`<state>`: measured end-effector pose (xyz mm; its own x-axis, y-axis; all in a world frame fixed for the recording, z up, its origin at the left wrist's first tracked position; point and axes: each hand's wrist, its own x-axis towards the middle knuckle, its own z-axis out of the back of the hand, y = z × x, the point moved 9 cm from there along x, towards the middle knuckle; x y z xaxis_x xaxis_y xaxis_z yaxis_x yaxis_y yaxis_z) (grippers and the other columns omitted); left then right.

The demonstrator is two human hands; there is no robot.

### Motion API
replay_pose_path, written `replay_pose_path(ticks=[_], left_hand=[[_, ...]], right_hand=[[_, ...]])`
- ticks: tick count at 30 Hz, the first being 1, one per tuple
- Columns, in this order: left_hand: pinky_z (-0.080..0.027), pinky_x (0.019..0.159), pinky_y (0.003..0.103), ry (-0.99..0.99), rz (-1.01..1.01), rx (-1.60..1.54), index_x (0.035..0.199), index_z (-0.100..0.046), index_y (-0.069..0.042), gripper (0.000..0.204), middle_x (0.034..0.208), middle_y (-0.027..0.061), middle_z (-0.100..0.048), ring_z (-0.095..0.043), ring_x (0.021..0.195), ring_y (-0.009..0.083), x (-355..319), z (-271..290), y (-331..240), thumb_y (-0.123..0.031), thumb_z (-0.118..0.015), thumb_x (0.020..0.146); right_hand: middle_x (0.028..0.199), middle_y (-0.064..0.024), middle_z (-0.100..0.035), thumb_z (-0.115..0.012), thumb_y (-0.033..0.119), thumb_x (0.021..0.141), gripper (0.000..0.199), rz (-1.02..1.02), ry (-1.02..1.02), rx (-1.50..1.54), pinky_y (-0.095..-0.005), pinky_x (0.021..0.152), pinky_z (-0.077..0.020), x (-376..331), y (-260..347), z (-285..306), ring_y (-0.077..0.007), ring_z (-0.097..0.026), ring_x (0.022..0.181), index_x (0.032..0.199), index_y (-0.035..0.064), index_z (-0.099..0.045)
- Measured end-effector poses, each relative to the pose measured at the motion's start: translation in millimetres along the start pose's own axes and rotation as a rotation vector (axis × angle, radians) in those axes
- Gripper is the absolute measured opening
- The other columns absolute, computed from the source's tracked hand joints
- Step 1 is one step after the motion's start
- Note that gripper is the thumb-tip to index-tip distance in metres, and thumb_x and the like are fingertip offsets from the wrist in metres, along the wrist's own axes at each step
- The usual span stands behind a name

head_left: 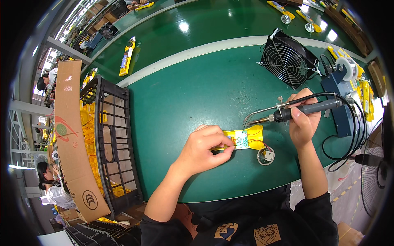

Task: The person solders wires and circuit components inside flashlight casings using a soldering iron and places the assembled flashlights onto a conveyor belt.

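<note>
A yellow plastic housing (257,133) lies on the green bench in front of me, with a green and white circuit board (241,139) in it. My left hand (205,146) rests over the housing's left end. Its thumb and forefinger pinch a thin wire that runs right across the board. Wires lead to a round silver lamp part (266,156) beside the housing's lower right. My right hand (304,121) grips a soldering iron (314,107) with a thin metal feed tube clamped along it. The iron's tip is close above the board; contact cannot be made out.
A black box fan (287,59) stands at the far right, near a blue box (340,104) carrying a wire spool (347,69). The iron's cable loops there. At left stands a black crate (117,143) of yellow parts behind a cardboard sheet (65,139). Another yellow unit (127,57) lies beyond.
</note>
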<state>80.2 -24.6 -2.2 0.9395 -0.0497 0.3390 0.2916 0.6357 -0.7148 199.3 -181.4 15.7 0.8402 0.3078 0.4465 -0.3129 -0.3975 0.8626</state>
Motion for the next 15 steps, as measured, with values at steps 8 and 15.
replay_pose_path(ticks=[8, 15], left_hand=[[-0.037, 0.047, 0.023, -0.028, -0.070, 0.015, 0.066, -0.064, -0.008, 0.010, 0.055, 0.0006, -0.050, -0.045, 0.051, 0.0116, 0.3, 1.0, -2.2, -0.005, -0.067, 0.057], [-0.037, 0.045, 0.023, -0.058, -0.076, 0.006, 0.064, -0.063, -0.008, 0.009, 0.055, 0.0009, -0.050, -0.046, 0.050, 0.0118, 2.0, 1.1, -2.0, -0.005, -0.067, 0.056]], right_hand=[[0.065, -0.0022, -0.043, -0.053, 0.009, 0.066, 0.015, 0.002, -0.049, 0.027, -0.0179, 0.048, -0.0290, 3.5, -5.3, 8.5, -0.0053, -0.036, 0.053, 0.075, 0.0021, -0.044], [0.070, -0.0028, -0.048, -0.053, 0.012, 0.077, 0.015, -0.006, -0.112, -0.017, -0.0174, 0.047, -0.0338, 10.5, -8.5, 10.5, -0.0057, -0.043, 0.055, 0.084, 0.0014, -0.045]])
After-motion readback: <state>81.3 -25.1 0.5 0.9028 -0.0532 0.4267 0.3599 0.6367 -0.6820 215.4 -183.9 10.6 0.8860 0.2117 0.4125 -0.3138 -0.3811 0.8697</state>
